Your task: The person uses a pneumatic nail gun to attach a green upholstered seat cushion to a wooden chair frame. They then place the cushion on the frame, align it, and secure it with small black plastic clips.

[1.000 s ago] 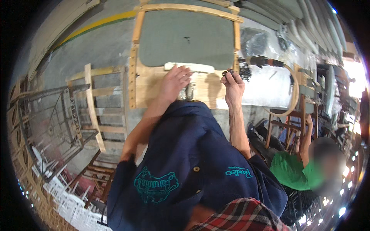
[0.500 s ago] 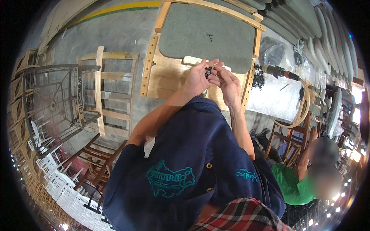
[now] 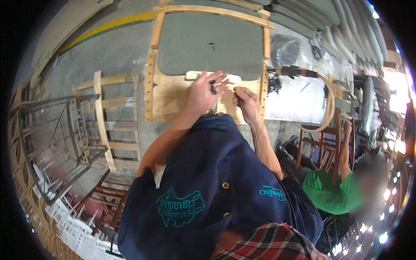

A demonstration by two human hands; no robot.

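My left hand (image 3: 203, 96) is turned palm up over the near part of the wooden work frame (image 3: 167, 102), its fingers stretched a little apart. A few small black screws (image 3: 213, 88) lie against those fingers. Just to the right, my right hand (image 3: 248, 103) is closed in a pinch; something small and dark may be at the fingertips, too small to name. Beyond both hands a grey-green upholstered panel (image 3: 208, 54) lies flat inside the frame. More tiny black pieces (image 3: 211, 44) rest on it. Pale blocks (image 3: 196, 75) sit along its near edge, partly hidden by my left hand.
A power driver (image 3: 299, 72) with a hose (image 3: 333, 102) lies right of the frame, beside a heap of small black pieces (image 3: 274, 81). Grey cushioned panels (image 3: 342, 39) are stacked far right. A person in green (image 3: 331, 193) is lower right. Wooden slats (image 3: 104, 119) stand left.
My hands have come apart: the right has drawn away to the right of the left, which has opened out with the screws on it. The whole view has shifted slightly.
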